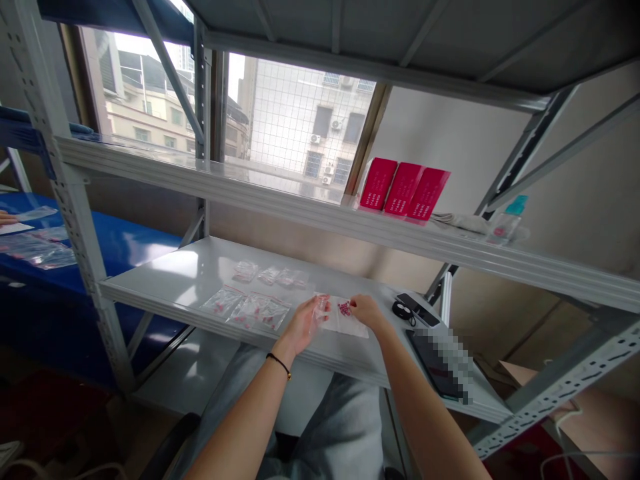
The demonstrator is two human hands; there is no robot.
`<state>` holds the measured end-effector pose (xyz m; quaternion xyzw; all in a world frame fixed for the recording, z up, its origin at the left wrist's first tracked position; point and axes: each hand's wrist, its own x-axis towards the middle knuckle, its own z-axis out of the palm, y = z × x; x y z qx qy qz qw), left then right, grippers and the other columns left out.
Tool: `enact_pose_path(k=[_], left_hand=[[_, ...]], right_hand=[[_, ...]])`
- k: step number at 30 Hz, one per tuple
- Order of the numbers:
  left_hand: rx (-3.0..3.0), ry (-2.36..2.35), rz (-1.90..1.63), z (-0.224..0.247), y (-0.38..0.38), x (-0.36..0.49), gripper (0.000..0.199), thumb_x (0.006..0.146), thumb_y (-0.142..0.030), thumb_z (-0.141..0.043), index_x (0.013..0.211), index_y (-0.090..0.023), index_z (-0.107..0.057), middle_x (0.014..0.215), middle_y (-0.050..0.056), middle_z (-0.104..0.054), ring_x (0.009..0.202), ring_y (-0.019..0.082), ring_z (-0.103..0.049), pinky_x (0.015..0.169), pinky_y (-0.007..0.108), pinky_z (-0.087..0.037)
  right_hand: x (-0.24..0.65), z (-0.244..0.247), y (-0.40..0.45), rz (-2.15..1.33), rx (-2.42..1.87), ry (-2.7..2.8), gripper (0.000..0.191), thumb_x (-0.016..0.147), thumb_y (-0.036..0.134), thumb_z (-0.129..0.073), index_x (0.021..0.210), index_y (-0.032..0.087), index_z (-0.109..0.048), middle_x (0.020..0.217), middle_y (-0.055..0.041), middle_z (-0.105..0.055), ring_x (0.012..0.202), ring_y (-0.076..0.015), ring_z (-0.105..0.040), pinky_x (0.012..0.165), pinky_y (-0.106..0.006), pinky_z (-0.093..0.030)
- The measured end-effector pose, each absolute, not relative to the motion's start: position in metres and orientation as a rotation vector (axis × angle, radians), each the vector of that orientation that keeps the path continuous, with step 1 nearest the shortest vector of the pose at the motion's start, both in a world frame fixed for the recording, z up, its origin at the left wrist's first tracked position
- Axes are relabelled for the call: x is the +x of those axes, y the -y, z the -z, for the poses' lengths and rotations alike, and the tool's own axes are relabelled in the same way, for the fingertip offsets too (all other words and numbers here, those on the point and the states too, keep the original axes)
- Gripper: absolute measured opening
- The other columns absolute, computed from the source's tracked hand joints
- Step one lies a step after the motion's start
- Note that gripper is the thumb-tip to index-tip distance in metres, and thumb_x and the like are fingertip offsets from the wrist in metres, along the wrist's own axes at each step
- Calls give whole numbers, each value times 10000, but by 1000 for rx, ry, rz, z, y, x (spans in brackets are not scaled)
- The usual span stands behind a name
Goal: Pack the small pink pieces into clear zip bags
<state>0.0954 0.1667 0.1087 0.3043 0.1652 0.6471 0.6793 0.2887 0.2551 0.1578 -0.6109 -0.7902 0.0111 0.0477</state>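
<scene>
The left hand (300, 327) is pinching a small clear plastic bag (321, 312), the right hand (364, 312) is pinching small pink pieces (344, 308) over a flat clear bag (345, 323), both above a white metal shelf (165, 280) carrying clear bags (245, 310).

room to pass left of the left hand (300, 327), along the white steel shelf (170, 267). beyond both hands, small plastic bags (255, 307) obstruct. right of the right hand (365, 312), dark phones (435, 360) and a round black pouch (403, 310) obstruct. upper shelf (300, 193) limits overhead passage.
</scene>
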Motion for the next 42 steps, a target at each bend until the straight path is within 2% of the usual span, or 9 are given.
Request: enact_pose_path(k=[4, 7, 12, 18, 21, 25, 28, 34, 42], left_hand=[[659, -375, -1453, -109, -167, 96, 353, 829, -447, -768, 1025, -152, -763, 1043, 108, -707, 932, 209, -643, 833, 315, -490], [694, -378, -1431, -110, -165, 96, 370, 850, -455, -745, 1058, -148, -758, 1021, 108, -705, 950, 211, -643, 847, 310, -483], [727, -394, -1361, -115, -160, 93, 416, 835, -475, -744, 1069, -131, -760, 958, 110, -717, 898, 213, -649, 834, 316, -472], [771, -248, -1221, -113, -156, 90, 342, 845, -439, -730, 1002, -137, -766, 966, 122, -726, 897, 231, -645, 820, 347, -467], [774, -235, -1208, -111, -157, 89, 304, 833, -423, -743, 952, -144, -768, 924, 116, -724, 853, 230, -647, 800, 351, -461], [762, -245, -1195, -111, -157, 89, 293, 842, -401, -735, 964, -138, -774, 959, 133, -730, 844, 230, -649, 789, 346, -458], [738, -232, -1181, -114, -156, 88, 339, 867, -417, -713, 1035, -128, -772, 1012, 145, -730, 844, 216, -644, 789, 330, -460], [710, -260, -1238, -116, -156, 89, 399, 864, -455, -723, 1075, -119, -761, 982, 132, -708, 869, 203, -623, 764, 301, -451], [723, -255, -1224, -117, -156, 88, 442, 845, -483, -740, 1080, -109, -755, 950, 116, -689, 873, 202, -603, 760, 297, -447]], right_hand=[[294, -170, -252, -57, -1810, 2347, 178, 942, 258, -619, 857, 149, -733, 895, -84, -758, 840, -187, -688, 798, -332, -510], [295, -190, -239, -100, -1669, 2320, 198, 906, 167, -570, 838, 154, -756, 864, -100, -771, 820, -198, -687, 740, -281, -466], [276, -226, -207, -240, -1319, 2340, 272, 961, 333, -501, 1035, 209, -732, 935, -23, -770, 813, -168, -679, 723, -227, -470], [251, -243, -179, -529, -927, 2441, 182, 891, 265, -576, 917, 233, -753, 869, -9, -749, 751, -164, -672, 713, -232, -486], [249, -242, -174, -624, -859, 2489, 190, 908, 296, -586, 899, 233, -764, 895, -19, -749, 778, -167, -683, 746, -238, -499], [256, -237, -185, -567, -895, 2491, 256, 962, 358, -540, 1016, 246, -764, 1005, -22, -755, 807, -161, -689, 764, -240, -511], [267, -225, -207, -347, -1120, 2378, 278, 965, 291, -515, 1133, 240, -731, 1081, -33, -754, 886, -169, -685, 806, -247, -502], [299, -168, -233, -219, -1442, 2275, 224, 848, 114, -570, 943, 179, -763, 946, -77, -772, 846, -206, -675, 798, -283, -469], [308, -127, -234, -171, -1471, 2300, 139, 908, 226, -616, 947, 214, -748, 1002, -55, -755, 913, -195, -666, 833, -250, -442]])
